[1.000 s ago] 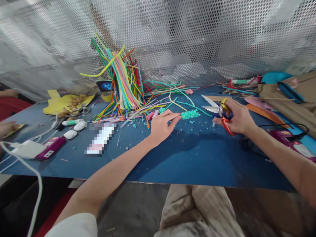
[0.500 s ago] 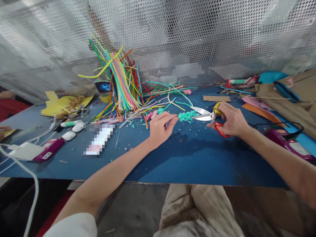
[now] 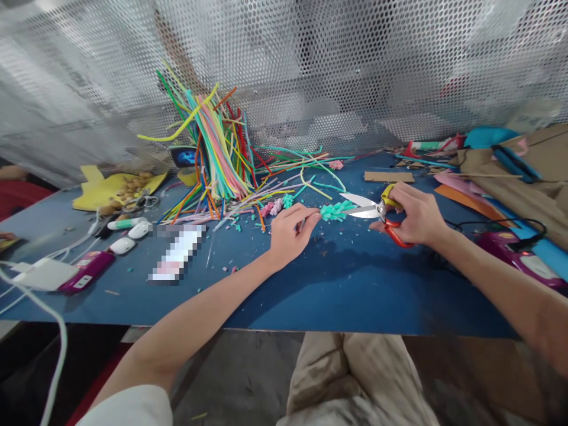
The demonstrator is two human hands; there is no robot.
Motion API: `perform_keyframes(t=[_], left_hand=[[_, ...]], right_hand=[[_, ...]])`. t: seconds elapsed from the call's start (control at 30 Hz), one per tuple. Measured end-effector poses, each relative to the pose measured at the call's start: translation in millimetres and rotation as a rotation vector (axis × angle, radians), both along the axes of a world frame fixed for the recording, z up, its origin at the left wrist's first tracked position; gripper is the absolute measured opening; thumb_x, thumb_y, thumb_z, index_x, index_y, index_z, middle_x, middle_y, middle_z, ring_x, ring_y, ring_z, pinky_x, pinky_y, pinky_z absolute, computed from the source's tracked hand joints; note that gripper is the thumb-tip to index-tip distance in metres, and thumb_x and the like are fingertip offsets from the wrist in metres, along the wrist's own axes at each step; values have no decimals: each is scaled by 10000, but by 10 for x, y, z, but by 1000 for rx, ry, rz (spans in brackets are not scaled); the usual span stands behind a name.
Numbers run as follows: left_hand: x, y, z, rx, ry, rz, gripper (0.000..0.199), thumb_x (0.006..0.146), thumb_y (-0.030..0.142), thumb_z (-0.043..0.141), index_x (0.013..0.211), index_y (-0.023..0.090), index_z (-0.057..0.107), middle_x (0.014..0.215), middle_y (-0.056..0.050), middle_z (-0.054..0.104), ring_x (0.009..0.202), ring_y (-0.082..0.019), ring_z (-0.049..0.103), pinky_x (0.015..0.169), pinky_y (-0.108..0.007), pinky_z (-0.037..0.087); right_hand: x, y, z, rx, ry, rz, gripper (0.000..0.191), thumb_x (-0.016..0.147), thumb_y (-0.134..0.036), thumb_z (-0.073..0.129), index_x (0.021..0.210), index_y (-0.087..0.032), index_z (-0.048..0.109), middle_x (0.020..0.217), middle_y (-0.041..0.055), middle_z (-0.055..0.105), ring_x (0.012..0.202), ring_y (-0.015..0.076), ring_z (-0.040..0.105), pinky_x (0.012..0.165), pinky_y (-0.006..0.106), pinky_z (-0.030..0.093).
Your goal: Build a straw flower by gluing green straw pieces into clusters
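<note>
Between its fingertips my left hand [image 3: 293,232] pinches the left end of a bushy teal pipe-cleaner sprig [image 3: 335,210], held above the blue table. My right hand [image 3: 415,214] is wrapped round the yellow and red handles of a pair of scissors [image 3: 368,208]. The scissor blades are spread apart and point left, their tips at the right end of the sprig. Just past my left hand lie short pink and lilac fuzzy pieces [image 3: 273,207] and a small teal one [image 3: 288,201].
A large bundle of coloured pipe cleaners [image 3: 219,148] stands at the back left before a perforated metal screen [image 3: 355,65]. A blurred-out phone-like rectangle [image 3: 180,251], cables and a purple power strip [image 3: 86,272] lie left. Brown paper [image 3: 532,157] and a cardboard strip [image 3: 389,177] lie right.
Hardly anything differs. My left hand and the scissors have shifted very slightly, with the blades still apart at the sprig's end.
</note>
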State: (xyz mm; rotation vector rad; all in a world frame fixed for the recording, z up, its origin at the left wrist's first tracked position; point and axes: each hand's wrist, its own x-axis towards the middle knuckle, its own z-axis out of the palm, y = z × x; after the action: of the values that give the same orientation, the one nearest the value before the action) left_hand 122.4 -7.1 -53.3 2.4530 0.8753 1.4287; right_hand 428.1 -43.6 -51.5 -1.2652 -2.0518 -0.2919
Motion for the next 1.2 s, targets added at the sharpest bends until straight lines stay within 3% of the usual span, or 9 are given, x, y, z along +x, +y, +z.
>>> perform_keyframes(t=[0.43,0.73,1.2], left_hand=[[18,-21,-14,-3,0,-14,250,995,366,569,972,188,743,751,-16,643,639,-104,536,647,-255,453],[16,-36,-28,-31,17,-23,255,998,366,565,975,186,744,775,-22,658,619,-97,526,637,-254,446],[17,-18,-44,-30,-6,-24,250,992,365,577,974,182,747,763,-18,651,625,-96,533,631,-247,443]], right_hand=[[-18,3,-8,1,-15,31,337,713,-442,734,773,-242,470,796,36,580,696,180,551,570,314,391],[-54,-15,-27,-6,-16,18,416,716,-531,745,751,-247,443,780,30,583,691,181,549,566,312,378],[-52,-7,-18,34,-29,22,368,721,-462,745,774,-248,450,818,42,604,744,203,586,584,320,397]])
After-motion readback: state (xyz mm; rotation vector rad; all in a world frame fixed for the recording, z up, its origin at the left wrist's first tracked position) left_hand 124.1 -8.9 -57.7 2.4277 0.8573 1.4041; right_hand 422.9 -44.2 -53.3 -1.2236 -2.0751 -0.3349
